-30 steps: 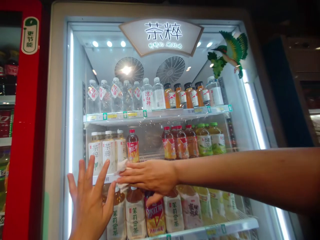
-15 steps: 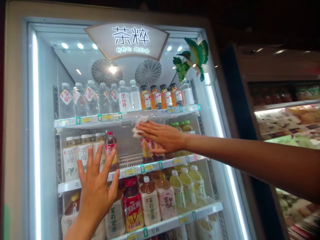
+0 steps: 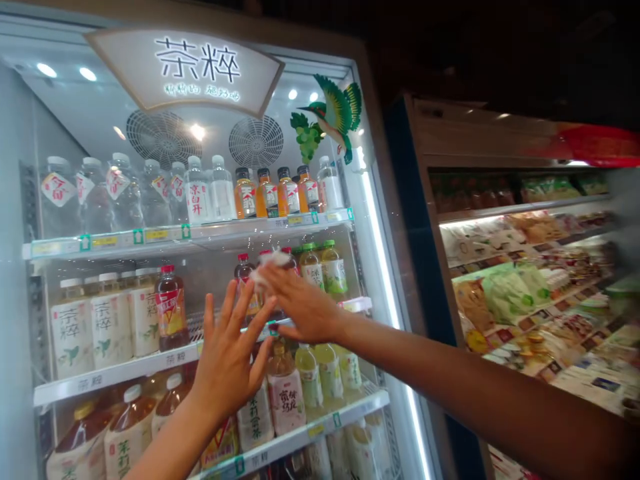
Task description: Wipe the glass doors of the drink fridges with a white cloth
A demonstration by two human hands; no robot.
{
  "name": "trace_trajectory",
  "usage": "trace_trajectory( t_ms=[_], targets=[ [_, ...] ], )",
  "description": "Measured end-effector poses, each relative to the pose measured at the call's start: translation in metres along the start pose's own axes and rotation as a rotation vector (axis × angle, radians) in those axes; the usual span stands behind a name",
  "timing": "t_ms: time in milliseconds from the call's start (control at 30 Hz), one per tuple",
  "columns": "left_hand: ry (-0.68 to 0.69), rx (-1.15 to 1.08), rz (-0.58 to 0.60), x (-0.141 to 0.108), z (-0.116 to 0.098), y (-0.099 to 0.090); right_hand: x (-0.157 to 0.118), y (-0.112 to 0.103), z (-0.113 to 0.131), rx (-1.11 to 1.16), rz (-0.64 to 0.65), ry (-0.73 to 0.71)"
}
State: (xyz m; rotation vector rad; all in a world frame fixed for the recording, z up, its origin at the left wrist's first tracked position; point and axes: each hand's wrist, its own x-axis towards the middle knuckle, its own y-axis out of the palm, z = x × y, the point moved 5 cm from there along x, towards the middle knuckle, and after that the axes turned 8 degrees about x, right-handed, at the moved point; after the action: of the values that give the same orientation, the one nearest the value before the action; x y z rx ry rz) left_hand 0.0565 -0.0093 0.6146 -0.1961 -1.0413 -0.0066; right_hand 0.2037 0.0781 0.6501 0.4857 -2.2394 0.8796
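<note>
Holding a cloth (image 3: pixel 270 263) under near-straight fingers, the right hand (image 3: pixel 303 303) sits mid-frame in the head view, cloth apparently flat on the glass (image 3: pixel 210 261), bottles (image 3: pixel 113 323) behind. Left hand (image 3: pixel 233 347), just lower left: fingers spread, nothing seen in it; can't tell if it touches glass. Step looks like wiping: best keep cloth flat, press evenly, overlap strokes, go lightly near the bird sticker (image 3: pixel 334 113), upper centre, and keep left fingers off wiped areas.
</note>
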Motion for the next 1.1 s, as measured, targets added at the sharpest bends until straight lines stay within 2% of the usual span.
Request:
trace_trajectory(
  t_ms=[67,133,200,233,300,367,433,500,533,600,633,667,733,800,833,867,900,967,1000,1033,1067,1100],
  targets=[
    [0.119,-0.010,0.042,0.008,-0.008,0.015,0.001,0.017,0.027,0.040,0.194,-0.253],
    [0.265,0.004,0.098,0.012,-0.008,0.032,-0.006,0.020,0.035,0.030,0.304,-0.397],
    [0.381,0.055,0.111,0.016,-0.002,0.045,-0.018,0.009,0.026,-0.005,0.314,-0.454],
    [0.410,0.091,0.096,0.019,0.003,0.050,-0.025,0.001,0.018,-0.014,0.276,-0.468],
    [0.389,0.170,0.052,0.029,0.013,0.054,-0.035,-0.016,0.001,-0.005,0.130,-0.416],
    [0.274,0.233,0.022,0.038,0.020,0.054,-0.039,-0.024,-0.014,0.003,-0.059,-0.217],
    [0.132,0.271,0.020,0.039,0.021,0.051,-0.040,-0.018,-0.023,-0.016,-0.185,0.010],
    [0.085,0.276,0.041,0.025,0.015,0.049,-0.038,-0.004,-0.021,-0.057,-0.226,0.124],
    [0.113,0.269,0.053,0.014,0.011,0.047,-0.037,0.003,-0.019,-0.075,-0.230,0.134],
    [0.299,0.232,0.092,-0.006,0.006,0.044,-0.036,0.013,-0.014,-0.095,-0.235,0.124],
    [0.396,0.222,0.125,-0.012,0.008,0.042,-0.037,0.014,-0.014,-0.096,-0.239,0.121],
    [0.438,0.228,0.163,-0.014,0.015,0.039,-0.038,0.015,-0.014,-0.092,-0.239,0.119],
    [0.276,0.273,0.173,-0.004,0.043,0.031,-0.039,0.012,-0.015,-0.084,-0.237,0.116],
    [0.003,0.313,0.107,0.006,0.069,0.021,-0.041,0.009,-0.016,-0.080,-0.240,0.112],
    [-0.061,0.321,0.089,0.005,0.075,0.018,-0.041,0.008,-0.016,-0.081,-0.242,0.115],
    [-0.040,0.313,0.093,0.001,0.076,0.016,-0.041,0.008,-0.015,-0.082,-0.245,0.122],
    [0.075,0.288,0.119,-0.007,0.071,0.016,-0.041,0.008,-0.015,-0.084,-0.244,0.130],
    [0.470,0.211,0.220,-0.029,0.056,0.016,-0.041,0.010,-0.013,-0.087,-0.242,0.147],
    [0.532,0.199,0.234,-0.036,0.058,0.012,-0.041,0.011,-0.012,-0.087,-0.243,0.151],
    [0.483,0.208,0.227,-0.038,0.067,0.007,-0.041,0.012,-0.011,-0.089,-0.248,0.148],
    [0.361,0.235,0.207,-0.037,0.080,0.001,-0.041,0.012,-0.011,-0.090,-0.255,0.142],
    [0.163,0.286,0.185,-0.035,0.097,-0.006,-0.041,0.012,-0.010,-0.091,-0.264,0.136]
  ],
)
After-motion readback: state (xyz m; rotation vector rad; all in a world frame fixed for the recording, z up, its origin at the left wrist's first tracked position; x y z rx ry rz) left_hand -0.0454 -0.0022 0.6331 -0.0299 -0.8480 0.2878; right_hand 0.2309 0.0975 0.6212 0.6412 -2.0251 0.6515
